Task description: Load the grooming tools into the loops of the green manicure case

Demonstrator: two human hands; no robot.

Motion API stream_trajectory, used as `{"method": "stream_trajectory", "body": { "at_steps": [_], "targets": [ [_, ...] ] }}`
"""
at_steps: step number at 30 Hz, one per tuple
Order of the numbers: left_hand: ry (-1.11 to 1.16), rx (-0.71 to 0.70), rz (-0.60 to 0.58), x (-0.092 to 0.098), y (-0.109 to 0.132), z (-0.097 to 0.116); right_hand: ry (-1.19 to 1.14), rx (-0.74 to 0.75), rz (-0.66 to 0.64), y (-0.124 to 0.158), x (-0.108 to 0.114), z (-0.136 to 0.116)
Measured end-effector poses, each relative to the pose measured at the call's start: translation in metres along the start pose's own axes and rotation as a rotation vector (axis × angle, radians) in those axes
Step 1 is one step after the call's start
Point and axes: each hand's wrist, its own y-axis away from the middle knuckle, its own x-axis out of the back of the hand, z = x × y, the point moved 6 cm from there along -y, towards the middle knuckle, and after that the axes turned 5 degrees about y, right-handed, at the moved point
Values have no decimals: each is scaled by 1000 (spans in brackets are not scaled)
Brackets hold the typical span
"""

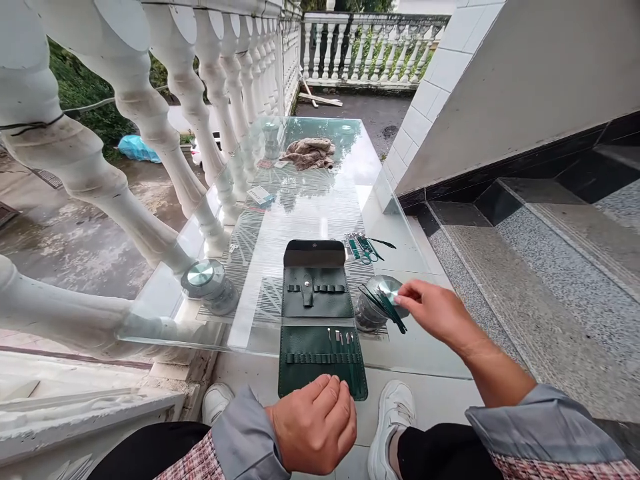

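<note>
A dark green tool case [318, 313] lies unfolded on the glass table [310, 207], with several small metal tools tucked in its lower elastic loops. My left hand [315, 427] is curled in a loose fist at the case's near edge, fingertips touching it. My right hand [435, 310] reaches over a loose bunch of thin dark green tools [384, 305] lying on the glass to the right of the case, fingertips pinching together at their ends. More green tools, scissors among them [364, 248], lie further back on the right.
A crumpled brown cloth [311, 153] and a small white card [260, 195] lie farther up the table. White balusters [165, 140] run along the left. A tiled wall and dark stone steps [525, 220] rise on the right. My white shoes [395, 413] show beneath the glass.
</note>
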Motion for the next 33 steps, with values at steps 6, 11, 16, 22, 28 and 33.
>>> {"method": "stream_trajectory", "body": {
  "at_steps": [6,11,16,22,28,33],
  "targets": [
    [22,-24,5,2,-3,1,187,114,-7,1,-14,-12],
    [46,-68,50,6,-5,5,275,129,-51,-1,-16,-11],
    [66,-97,95,9,-6,7,360,117,-71,-2,-16,-15],
    [69,-93,81,7,-5,7,369,101,-124,-1,-15,-16],
    [47,-106,43,4,-4,9,410,136,-111,-1,-17,-18],
    [53,-97,59,6,-5,7,432,154,-125,-2,-19,-18]
  ]
}}
